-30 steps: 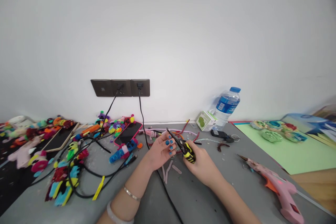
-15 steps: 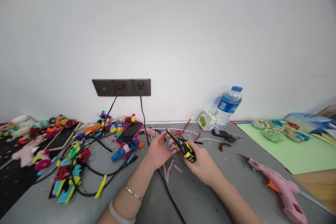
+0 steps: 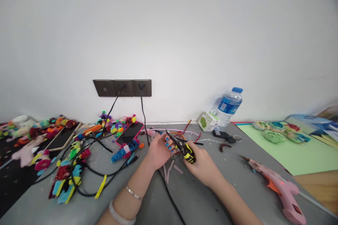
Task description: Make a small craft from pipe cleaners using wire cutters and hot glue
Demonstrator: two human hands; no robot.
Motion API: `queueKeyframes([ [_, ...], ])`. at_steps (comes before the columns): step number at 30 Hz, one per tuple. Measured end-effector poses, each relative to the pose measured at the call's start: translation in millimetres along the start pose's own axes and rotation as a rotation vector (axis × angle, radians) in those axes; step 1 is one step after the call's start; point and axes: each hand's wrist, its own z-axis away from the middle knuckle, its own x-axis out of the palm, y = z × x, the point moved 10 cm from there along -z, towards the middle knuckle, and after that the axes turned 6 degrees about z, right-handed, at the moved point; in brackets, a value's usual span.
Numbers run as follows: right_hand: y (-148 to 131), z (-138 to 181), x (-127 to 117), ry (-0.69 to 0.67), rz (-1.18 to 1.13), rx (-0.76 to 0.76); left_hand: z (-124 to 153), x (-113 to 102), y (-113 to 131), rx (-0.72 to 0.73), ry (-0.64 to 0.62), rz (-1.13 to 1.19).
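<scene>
My right hand (image 3: 202, 165) is wrapped round the yellow-and-black handles of a pair of pliers (image 3: 179, 143), whose dark jaws point up and left. The jaw tips reach the fingertips of my left hand (image 3: 160, 153). Its blue-nailed fingers are curled, with thumb and forefinger pinched together at the jaws; whatever they hold is too small to make out. Below the hands, pale pink pipe cleaner pieces (image 3: 169, 171) lie on the grey table. Behind them are red pipe cleaners (image 3: 187, 126) and a long lilac one, partly hidden by my hands.
A pink glue gun (image 3: 282, 186) lies at right, near green paper (image 3: 314, 158). A water bottle (image 3: 229, 107), small box (image 3: 207, 121) and key fob (image 3: 221, 134) stand or lie at the back. Black cables (image 3: 170, 193) cross the table. Colourful fuzzy figures (image 3: 66, 179) and phones crowd the left.
Hardly anything differs. The view has shifted slightly; both hands keep their places, with the plier jaws still at the left fingertips.
</scene>
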Motion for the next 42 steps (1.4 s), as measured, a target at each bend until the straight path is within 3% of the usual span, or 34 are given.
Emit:
queueKeyframes([
  [20, -2.3, 0.3, -2.2, 0.007, -0.026, -0.033, 1.0, -0.5, -1.8, -0.012, 0.006, -0.018],
  [24, -5.2, 1.3, -7.3, 0.049, -0.083, -0.052, 0.0, -1.9, 3.9, 0.04, 0.02, -0.067],
  [29, 4.3, -1.0, -26.5, 0.192, -0.274, -0.041, 3.2, 13.0, 11.4, 0.105, -0.042, -0.156],
  [36, 39.8, -4.1, -42.2, 0.322, -0.44, 0.099, 1.5, 10.2, 15.5, 0.188, -0.034, -0.496],
  [40, 55.3, -5.1, -45.1, 0.394, -0.58, 0.169, 2.7, 4.4, 18.9, 0.273, 0.014, -0.922],
  [42, 60.2, -5.9, -45.9, 0.407, -0.626, 0.195, 6.7, 12.5, 12.7, 0.292, -0.039, -1.138],
])
